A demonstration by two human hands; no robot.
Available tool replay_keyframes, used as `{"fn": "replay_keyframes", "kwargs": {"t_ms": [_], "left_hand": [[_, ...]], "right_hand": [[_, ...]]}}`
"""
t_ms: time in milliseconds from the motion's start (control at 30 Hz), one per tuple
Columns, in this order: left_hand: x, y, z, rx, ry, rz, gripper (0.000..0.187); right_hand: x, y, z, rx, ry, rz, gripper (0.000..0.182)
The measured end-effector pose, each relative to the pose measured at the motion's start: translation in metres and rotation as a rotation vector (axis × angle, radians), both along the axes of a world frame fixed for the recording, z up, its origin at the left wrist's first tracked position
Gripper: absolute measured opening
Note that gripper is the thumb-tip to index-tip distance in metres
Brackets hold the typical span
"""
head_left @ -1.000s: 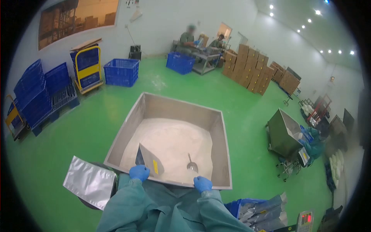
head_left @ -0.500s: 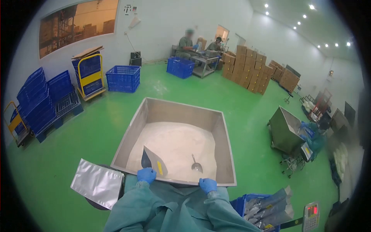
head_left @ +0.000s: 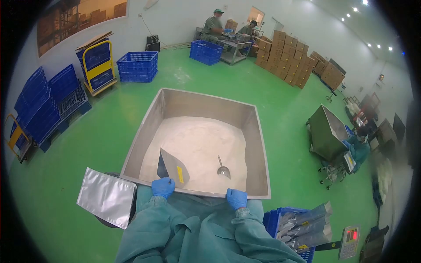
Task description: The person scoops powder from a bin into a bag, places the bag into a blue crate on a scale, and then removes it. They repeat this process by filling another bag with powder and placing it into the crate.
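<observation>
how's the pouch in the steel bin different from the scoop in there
The pouch is bigger than the scoop. The pouch carries a yellow label, while none shows on the scoop. The pouch is right by the left hand; the scoop lies farther right on the white powder. Both are silvery and inside the steel bin.

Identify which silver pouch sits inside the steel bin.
The yellow-labelled pouch by the left hand; the other pouches lie outside, at left or in the blue crate.

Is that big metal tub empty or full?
The metal tub is partly full: white powder spreads across its bottom, and bare walls rise above it.
</observation>
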State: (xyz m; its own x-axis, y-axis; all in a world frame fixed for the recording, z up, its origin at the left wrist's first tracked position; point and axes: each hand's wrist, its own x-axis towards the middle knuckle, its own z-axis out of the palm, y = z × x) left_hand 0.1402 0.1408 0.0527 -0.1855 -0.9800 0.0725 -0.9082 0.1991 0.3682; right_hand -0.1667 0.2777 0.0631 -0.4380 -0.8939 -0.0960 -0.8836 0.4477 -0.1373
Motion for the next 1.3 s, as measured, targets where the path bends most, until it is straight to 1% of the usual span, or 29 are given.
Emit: {"fn": "replay_keyframes", "kwargs": {"t_ms": [100,200,233,267,300,333,367,433,633,1033,1100,1300], "left_hand": [[0.0,-0.004,-0.005,-0.018,0.002,-0.012,0.033],[0.001,-0.014,-0.014,-0.051,0.006,-0.019,0.032],[0.004,-0.004,-0.02,-0.065,0.023,-0.017,0.032],[0.009,0.007,-0.022,-0.047,0.01,-0.027,0.032],[0.006,0.0,-0.016,-0.058,0.012,-0.042,0.034],[0.005,-0.003,-0.011,-0.065,0.012,-0.056,0.035],[0.005,-0.002,-0.007,-0.074,0.017,-0.054,0.035],[0.003,-0.003,-0.002,-0.01,0.002,-0.043,0.035],[0.002,-0.002,0.002,-0.024,-0.02,-0.033,0.034],[0.003,-0.004,-0.007,-0.099,-0.027,-0.034,0.033],[0.002,-0.003,-0.003,-0.074,-0.026,-0.032,0.033],[0.002,-0.004,-0.003,-0.052,-0.042,-0.025,0.034]], "right_hand": [[-0.003,0.0,-0.009,-0.02,0.011,0.034,0.047],[-0.002,0.001,-0.014,-0.025,0.024,0.004,0.048],[0.002,0.015,-0.02,0.013,0.008,-0.012,0.048],[0.005,0.019,-0.024,-0.026,0.012,-0.001,0.047],[-0.002,0.003,-0.02,-0.103,0.038,0.023,0.046],[-0.003,-0.002,-0.018,-0.118,0.047,0.027,0.046],[-0.001,0.002,-0.018,-0.115,0.055,0.034,0.045],[-0.001,0.003,-0.019,-0.121,0.07,0.045,0.044],[-0.001,0.003,-0.026,-0.14,0.089,0.025,0.044],[0.004,0.004,-0.022,-0.213,0.12,0.03,0.038],[0.002,0.004,-0.025,-0.263,0.127,0.07,0.037],[0.003,0.004,-0.022,-0.239,0.128,0.055,0.037]]}}
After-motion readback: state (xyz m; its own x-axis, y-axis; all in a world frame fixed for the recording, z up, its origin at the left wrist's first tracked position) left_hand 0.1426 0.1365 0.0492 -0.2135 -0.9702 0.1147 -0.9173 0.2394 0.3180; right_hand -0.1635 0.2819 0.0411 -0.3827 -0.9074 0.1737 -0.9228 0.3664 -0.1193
